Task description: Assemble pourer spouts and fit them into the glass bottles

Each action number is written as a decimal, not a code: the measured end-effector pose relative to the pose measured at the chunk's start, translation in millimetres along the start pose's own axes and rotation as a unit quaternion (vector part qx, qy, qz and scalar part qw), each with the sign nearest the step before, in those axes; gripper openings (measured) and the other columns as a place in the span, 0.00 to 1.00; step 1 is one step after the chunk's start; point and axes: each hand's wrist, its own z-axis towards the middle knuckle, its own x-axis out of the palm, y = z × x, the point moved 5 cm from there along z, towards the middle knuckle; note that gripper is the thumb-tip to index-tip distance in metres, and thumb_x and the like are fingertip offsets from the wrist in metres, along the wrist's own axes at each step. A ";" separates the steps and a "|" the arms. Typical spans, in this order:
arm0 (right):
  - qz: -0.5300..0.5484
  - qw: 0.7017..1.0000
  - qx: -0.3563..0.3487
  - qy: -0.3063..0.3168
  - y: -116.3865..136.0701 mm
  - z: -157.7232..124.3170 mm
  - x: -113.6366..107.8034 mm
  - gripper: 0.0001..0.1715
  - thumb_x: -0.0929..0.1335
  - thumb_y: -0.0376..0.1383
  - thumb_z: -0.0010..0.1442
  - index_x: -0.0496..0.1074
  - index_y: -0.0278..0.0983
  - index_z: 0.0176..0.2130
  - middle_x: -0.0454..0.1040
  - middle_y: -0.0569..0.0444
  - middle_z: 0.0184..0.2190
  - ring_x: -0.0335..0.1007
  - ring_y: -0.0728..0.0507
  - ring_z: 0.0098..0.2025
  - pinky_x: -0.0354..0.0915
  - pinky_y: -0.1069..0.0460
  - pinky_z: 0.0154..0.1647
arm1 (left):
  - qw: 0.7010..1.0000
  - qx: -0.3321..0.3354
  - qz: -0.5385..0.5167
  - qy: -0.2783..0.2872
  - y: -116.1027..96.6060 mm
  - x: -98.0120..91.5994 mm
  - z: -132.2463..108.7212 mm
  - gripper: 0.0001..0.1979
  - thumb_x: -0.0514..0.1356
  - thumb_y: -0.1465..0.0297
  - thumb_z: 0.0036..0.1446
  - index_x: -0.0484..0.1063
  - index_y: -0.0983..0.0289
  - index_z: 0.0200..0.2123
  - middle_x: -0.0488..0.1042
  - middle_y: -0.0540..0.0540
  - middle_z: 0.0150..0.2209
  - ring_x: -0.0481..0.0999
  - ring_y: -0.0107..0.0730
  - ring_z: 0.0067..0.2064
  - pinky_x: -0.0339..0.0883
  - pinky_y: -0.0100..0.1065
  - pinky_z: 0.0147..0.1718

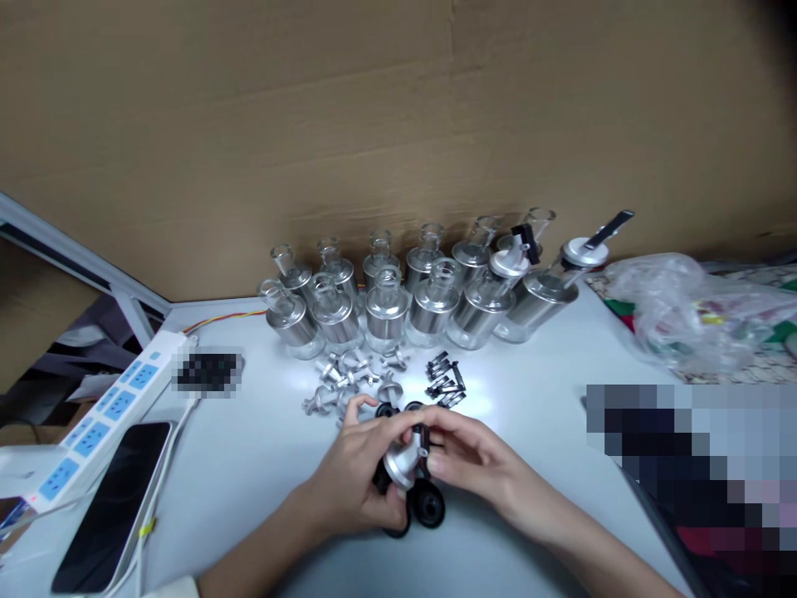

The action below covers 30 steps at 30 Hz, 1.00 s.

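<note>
My left hand [358, 477] and my right hand [470, 457] meet at the table's middle front, both closed around a small silver metal cap [400, 463]. Black rubber rings [429, 504] lie under and around the hands. Just behind them are loose silver spout pieces [349, 378] and a small heap of black clips [445, 378]. Several glass bottles with silver bands [386, 311] stand in rows at the back. Two bottles on the right [548, 282] carry fitted silver caps with black levers.
A white power strip [103, 415] and a dark phone [112, 507] lie at the left. A crumpled clear plastic bag [691, 311] sits at the right. A cardboard wall [398, 124] closes off the back. Blurred patches cover spots at left and right.
</note>
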 end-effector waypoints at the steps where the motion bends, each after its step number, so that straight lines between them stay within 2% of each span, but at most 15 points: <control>1: -0.012 1.000 -0.010 -0.005 1.4 -0.7 0.0 0.19 0.70 0.48 0.54 0.72 0.40 0.41 0.70 0.53 0.37 0.67 0.45 0.40 0.64 0.49 0.43 | 1.000 0.004 0.010 -0.004 -0.5 -0.3 -0.1 0.33 0.50 0.70 0.47 0.50 0.59 0.60 0.76 0.53 0.37 0.76 0.36 0.31 0.53 0.47 0.53; 4: -0.036 0.998 -0.035 -0.030 5.8 -3.3 -1.1 0.17 0.68 0.48 0.57 0.70 0.42 0.42 0.69 0.52 0.41 0.66 0.43 0.44 0.64 0.49 0.45 | 0.999 0.006 0.036 -0.025 -0.8 -3.2 0.2 0.32 0.49 0.71 0.52 0.47 0.59 0.61 0.76 0.55 0.41 0.76 0.36 0.35 0.55 0.47 0.52; 6: -0.040 0.997 -0.045 -0.051 8.0 -5.3 -2.5 0.16 0.66 0.48 0.60 0.69 0.42 0.43 0.69 0.52 0.43 0.66 0.43 0.45 0.63 0.49 0.47 | 0.998 -0.001 0.045 -0.042 0.0 -6.2 0.8 0.28 0.49 0.70 0.57 0.48 0.59 0.61 0.75 0.57 0.43 0.75 0.37 0.38 0.57 0.45 0.49; 9: -0.049 0.991 -0.081 -0.092 12.8 -7.2 -6.4 0.15 0.63 0.48 0.62 0.66 0.42 0.44 0.69 0.52 0.44 0.64 0.43 0.47 0.60 0.49 0.49 | 0.997 -0.005 0.045 -0.060 0.9 -8.5 1.3 0.23 0.48 0.70 0.60 0.51 0.59 0.59 0.74 0.55 0.41 0.73 0.35 0.39 0.59 0.43 0.47; 12: -0.075 0.977 -0.143 -0.143 22.5 -6.3 -13.1 0.16 0.60 0.49 0.63 0.64 0.40 0.38 0.66 0.53 0.37 0.63 0.45 0.37 0.60 0.51 0.39 | 0.997 0.010 0.034 -0.075 0.4 -8.2 0.6 0.22 0.49 0.72 0.60 0.52 0.60 0.57 0.73 0.52 0.36 0.72 0.33 0.36 0.58 0.43 0.47; 14: -0.108 0.964 -0.169 -0.175 33.7 -3.7 -17.2 0.19 0.57 0.49 0.64 0.62 0.38 0.34 0.63 0.54 0.30 0.57 0.47 0.29 0.57 0.52 0.31 | 0.996 0.019 0.030 -0.077 -0.3 -7.6 0.2 0.21 0.49 0.73 0.60 0.53 0.61 0.56 0.72 0.52 0.35 0.71 0.32 0.36 0.57 0.43 0.47; 15: -0.130 0.956 -0.180 -0.193 42.0 -2.2 -18.9 0.19 0.56 0.48 0.65 0.62 0.38 0.32 0.62 0.55 0.28 0.55 0.47 0.27 0.56 0.52 0.29 | 0.996 0.022 0.031 -0.077 -0.7 -7.6 0.1 0.21 0.49 0.74 0.60 0.54 0.61 0.56 0.72 0.52 0.35 0.71 0.32 0.36 0.58 0.43 0.47; 17: -0.181 0.929 -0.213 -0.241 65.1 0.3 -21.6 0.19 0.55 0.47 0.66 0.63 0.38 0.32 0.63 0.55 0.28 0.57 0.47 0.28 0.57 0.52 0.30 | 0.996 0.028 0.035 -0.082 -1.8 -8.8 0.3 0.20 0.49 0.74 0.59 0.54 0.61 0.55 0.72 0.52 0.35 0.71 0.32 0.35 0.58 0.43 0.47; 22: -0.271 0.839 -0.344 -0.321 133.0 9.0 -22.3 0.10 0.62 0.41 0.64 0.66 0.40 0.43 0.72 0.50 0.39 0.68 0.44 0.43 0.63 0.49 0.44 | 0.994 0.032 0.046 -0.098 -3.4 -13.9 1.4 0.18 0.48 0.76 0.59 0.56 0.61 0.53 0.72 0.52 0.34 0.71 0.31 0.35 0.59 0.42 0.46; 26: -0.322 0.780 -0.396 -0.363 159.5 25.1 -30.4 0.13 0.60 0.36 0.65 0.65 0.41 0.48 0.74 0.51 0.37 0.72 0.44 0.41 0.66 0.46 0.45 | 0.994 0.031 0.060 -0.091 -4.2 -14.7 1.5 0.19 0.48 0.76 0.59 0.55 0.61 0.54 0.72 0.51 0.33 0.72 0.31 0.34 0.59 0.43 0.47; 28: -0.348 0.769 -0.394 -0.364 163.1 35.5 -35.4 0.12 0.59 0.35 0.64 0.67 0.40 0.46 0.74 0.52 0.36 0.73 0.44 0.39 0.67 0.46 0.44 | 0.994 0.032 0.068 -0.083 -4.6 -14.6 1.2 0.19 0.48 0.77 0.59 0.55 0.62 0.54 0.72 0.51 0.33 0.72 0.30 0.35 0.59 0.43 0.48; 30: -0.351 0.777 -0.387 -0.352 163.5 44.7 -40.4 0.10 0.60 0.34 0.63 0.68 0.40 0.43 0.75 0.52 0.35 0.74 0.44 0.38 0.68 0.47 0.42 | 0.994 0.032 0.077 -0.076 -4.4 -14.5 0.9 0.19 0.48 0.77 0.58 0.55 0.62 0.53 0.71 0.52 0.33 0.72 0.30 0.35 0.59 0.43 0.48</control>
